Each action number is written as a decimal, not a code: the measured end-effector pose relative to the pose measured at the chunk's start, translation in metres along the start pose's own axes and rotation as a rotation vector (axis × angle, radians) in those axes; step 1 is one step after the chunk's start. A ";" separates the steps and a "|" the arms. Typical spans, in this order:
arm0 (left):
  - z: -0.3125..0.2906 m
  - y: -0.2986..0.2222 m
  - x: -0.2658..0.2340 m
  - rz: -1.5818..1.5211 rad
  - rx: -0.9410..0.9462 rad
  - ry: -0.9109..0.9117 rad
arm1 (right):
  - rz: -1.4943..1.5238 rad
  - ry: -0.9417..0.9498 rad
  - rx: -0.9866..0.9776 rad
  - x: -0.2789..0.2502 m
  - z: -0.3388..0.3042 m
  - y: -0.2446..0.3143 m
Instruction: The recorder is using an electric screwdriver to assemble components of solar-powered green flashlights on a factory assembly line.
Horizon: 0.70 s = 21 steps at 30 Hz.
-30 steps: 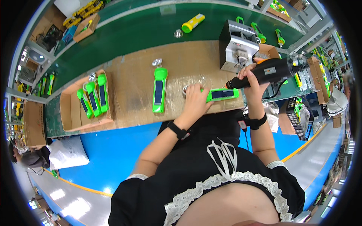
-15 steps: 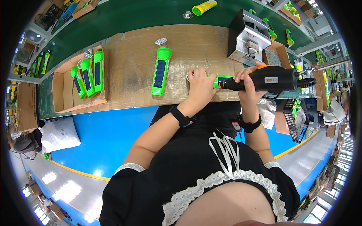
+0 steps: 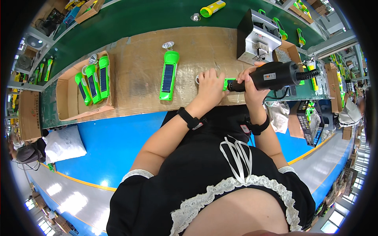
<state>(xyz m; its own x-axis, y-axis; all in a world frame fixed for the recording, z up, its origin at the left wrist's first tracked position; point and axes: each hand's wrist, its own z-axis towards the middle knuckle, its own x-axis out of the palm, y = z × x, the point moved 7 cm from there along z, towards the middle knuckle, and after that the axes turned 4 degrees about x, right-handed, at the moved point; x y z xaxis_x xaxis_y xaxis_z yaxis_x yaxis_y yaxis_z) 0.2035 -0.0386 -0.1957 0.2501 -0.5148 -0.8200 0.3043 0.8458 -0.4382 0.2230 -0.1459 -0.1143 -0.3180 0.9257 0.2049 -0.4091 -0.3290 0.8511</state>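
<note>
My right hand (image 3: 252, 84) is wrapped round a black electric screwdriver (image 3: 271, 76), held almost level with its tip pointing left. The tip meets the end of a green flashlight (image 3: 227, 83) lying on the cardboard sheet. My left hand (image 3: 210, 87) grips that flashlight and covers most of it; a bit of reflector peeks out at the left of the fingers. Further left on the cardboard lies another green flashlight (image 3: 168, 76) with a dark solar panel, its silver reflector (image 3: 168, 45) loose at the head end.
An open cardboard box (image 3: 65, 108) at left holds several green flashlights. At the back right stands a black-and-white screw feeder (image 3: 252, 41), beside a box of small metal parts (image 3: 284, 55). A yellow flashlight (image 3: 212, 8) and a reflector (image 3: 195, 17) lie on the green bench (image 3: 149, 15).
The screwdriver's rear end has swung slightly toward the far side and left, its tip staying at the flashlight. My left hand keeps its hold, with little movement.
</note>
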 end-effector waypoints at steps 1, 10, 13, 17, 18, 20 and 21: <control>0.001 0.001 0.000 0.003 0.002 -0.001 | 0.001 0.000 -0.003 0.000 0.001 -0.001; 0.002 0.000 -0.004 -0.005 0.055 0.024 | -0.082 0.036 -0.024 -0.001 0.004 0.006; 0.000 0.000 -0.004 0.002 0.063 0.084 | -0.016 0.015 0.022 -0.013 0.015 0.010; -0.002 -0.002 -0.003 -0.017 0.062 0.094 | 0.059 -0.164 -0.174 -0.044 0.043 0.037; -0.002 -0.002 -0.004 -0.034 0.066 0.088 | -0.057 -0.221 -0.197 -0.056 0.051 0.039; -0.001 -0.001 -0.003 -0.059 0.055 0.120 | -0.239 -0.314 -0.265 -0.079 0.069 0.044; -0.001 -0.002 -0.003 -0.058 0.062 0.119 | -0.307 -0.349 -0.313 -0.085 0.077 0.048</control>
<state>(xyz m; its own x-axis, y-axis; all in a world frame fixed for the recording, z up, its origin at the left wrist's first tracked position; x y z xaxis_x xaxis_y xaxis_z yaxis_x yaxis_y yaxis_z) 0.2014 -0.0383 -0.1931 0.1207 -0.5396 -0.8332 0.3725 0.8027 -0.4658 0.2966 -0.2261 -0.0534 0.1365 0.9771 0.1635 -0.6895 -0.0248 0.7238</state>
